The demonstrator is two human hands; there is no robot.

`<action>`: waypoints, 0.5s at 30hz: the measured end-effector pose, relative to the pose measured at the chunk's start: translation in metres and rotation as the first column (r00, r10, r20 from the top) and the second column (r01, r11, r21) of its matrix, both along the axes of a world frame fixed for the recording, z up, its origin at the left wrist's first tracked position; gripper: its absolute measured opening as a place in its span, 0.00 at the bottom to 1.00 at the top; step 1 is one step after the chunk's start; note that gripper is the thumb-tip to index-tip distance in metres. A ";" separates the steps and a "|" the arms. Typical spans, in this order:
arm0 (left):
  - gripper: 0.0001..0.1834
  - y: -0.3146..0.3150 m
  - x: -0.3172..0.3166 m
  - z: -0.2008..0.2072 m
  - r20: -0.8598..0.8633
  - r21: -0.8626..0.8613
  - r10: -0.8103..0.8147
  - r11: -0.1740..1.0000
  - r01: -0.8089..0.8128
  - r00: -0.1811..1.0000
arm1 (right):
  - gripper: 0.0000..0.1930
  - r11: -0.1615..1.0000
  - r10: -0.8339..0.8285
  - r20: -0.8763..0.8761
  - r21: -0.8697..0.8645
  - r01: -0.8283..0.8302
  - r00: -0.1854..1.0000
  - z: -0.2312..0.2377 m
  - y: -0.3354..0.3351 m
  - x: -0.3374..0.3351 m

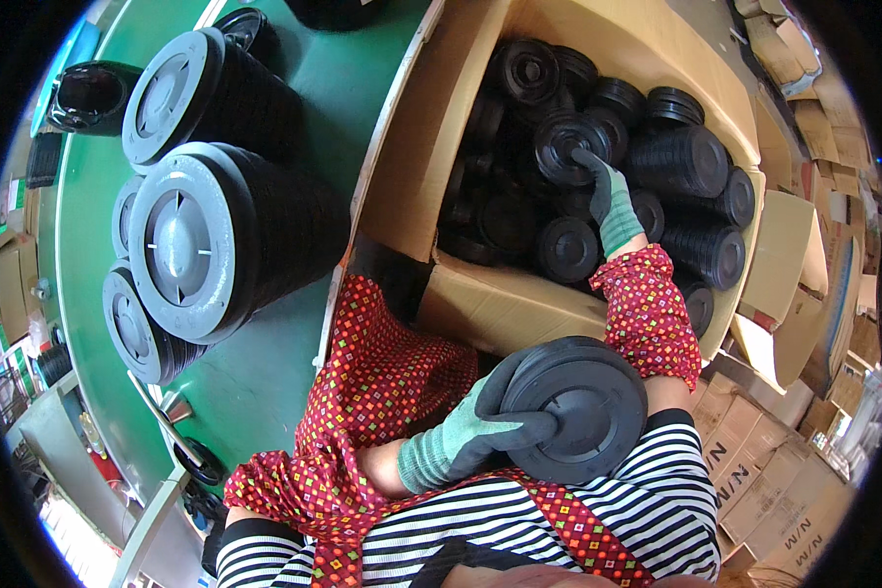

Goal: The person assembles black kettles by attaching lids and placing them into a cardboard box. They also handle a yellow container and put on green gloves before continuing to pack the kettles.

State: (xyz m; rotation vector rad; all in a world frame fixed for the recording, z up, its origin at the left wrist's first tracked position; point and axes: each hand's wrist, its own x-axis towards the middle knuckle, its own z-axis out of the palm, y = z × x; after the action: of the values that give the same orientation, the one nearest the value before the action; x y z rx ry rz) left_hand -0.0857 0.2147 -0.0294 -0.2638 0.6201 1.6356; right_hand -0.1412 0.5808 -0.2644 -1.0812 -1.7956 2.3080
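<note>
My left hand, in a green and dark grey work glove, is closed around a short stack of round black plastic discs held in front of my body. Its thumb lies over the face of the front disc. My right hand, gloved the same way, reaches into an open cardboard box. There it grips a ringed black plastic disc at its right edge, with the thumb on top; the other fingers are mostly hidden. Many more black discs lie around it, some in rows of stacks, some loose.
On the left, a green-topped table holds tall stacks of black discs with greyish, shiny faces. A glossy black object sits at the table's far left. Cardboard boxes and folded cardboard stand to the right.
</note>
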 end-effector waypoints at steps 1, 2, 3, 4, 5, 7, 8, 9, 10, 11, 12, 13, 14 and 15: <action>0.48 0.000 -0.002 0.003 0.001 -0.004 -0.004 1.000 0.004 1.000 | 0.29 0.999 -0.015 0.106 0.042 0.011 0.994 -0.007 0.003 0.000; 0.48 0.001 -0.001 0.002 -0.007 0.000 0.007 1.000 -0.007 1.000 | 0.29 0.997 -0.020 0.212 0.075 0.004 0.977 -0.015 0.006 -0.002; 0.48 0.001 -0.001 0.002 -0.012 0.011 -0.009 1.000 0.010 1.000 | 0.31 0.984 -0.061 0.323 0.177 0.003 0.944 -0.053 0.018 0.004; 0.47 0.001 0.000 0.000 -0.023 0.006 0.010 1.000 -0.010 1.000 | 0.35 0.965 -0.074 0.423 0.259 -0.042 0.903 -0.056 0.007 -0.010; 0.47 0.001 0.001 -0.001 -0.031 -0.016 0.015 1.000 -0.016 0.999 | 0.40 0.842 -0.256 0.569 0.529 -0.110 0.782 -0.059 -0.007 -0.017; 0.47 -0.001 0.000 -0.002 -0.040 -0.046 0.007 0.999 -0.009 0.999 | 0.41 0.819 -0.194 0.428 0.567 -0.094 0.883 -0.074 -0.007 -0.016; 0.46 -0.001 0.001 -0.004 -0.051 -0.050 0.012 0.999 -0.015 0.999 | 0.42 0.811 -0.190 0.428 0.575 -0.104 0.884 -0.081 -0.006 -0.015; 0.46 -0.001 0.002 -0.006 -0.060 -0.054 0.018 0.998 -0.021 0.998 | 0.43 0.804 -0.185 0.430 0.584 -0.116 0.884 -0.086 -0.007 -0.014; 0.46 0.000 0.003 -0.007 -0.071 -0.057 0.028 0.998 -0.032 0.997 | 0.43 0.795 -0.176 0.431 0.593 -0.130 0.885 -0.084 -0.009 -0.016; 0.45 0.001 0.003 -0.006 -0.074 -0.062 0.038 0.997 -0.043 0.997 | 0.44 0.798 -0.201 0.380 0.598 -0.074 0.903 -0.082 -0.012 -0.016; 0.45 0.001 0.003 -0.004 -0.078 -0.068 0.048 0.996 -0.054 0.996 | 0.45 0.801 -0.225 0.328 0.598 -0.017 0.918 -0.076 -0.020 -0.017; 0.45 0.002 0.003 -0.003 -0.083 -0.074 0.057 0.995 -0.064 0.995 | 0.46 0.803 -0.250 0.275 0.595 0.040 0.928 -0.070 -0.026 -0.019; 0.45 0.001 0.001 -0.003 -0.097 -0.070 0.056 0.996 -0.063 0.994 | 0.46 0.781 -0.238 0.254 0.623 0.030 0.937 -0.068 -0.026 -0.018; 0.45 0.001 -0.001 -0.003 -0.110 -0.066 0.053 0.996 -0.060 0.992 | 0.45 0.809 -0.228 0.125 0.576 0.117 0.966 -0.066 -0.029 -0.018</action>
State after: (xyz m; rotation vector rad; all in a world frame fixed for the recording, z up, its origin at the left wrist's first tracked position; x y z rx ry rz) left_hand -0.0865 0.2156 -0.0325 -0.2459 0.7586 1.6934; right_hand -0.1588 0.5522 -0.3306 -1.3014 -2.1336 1.4464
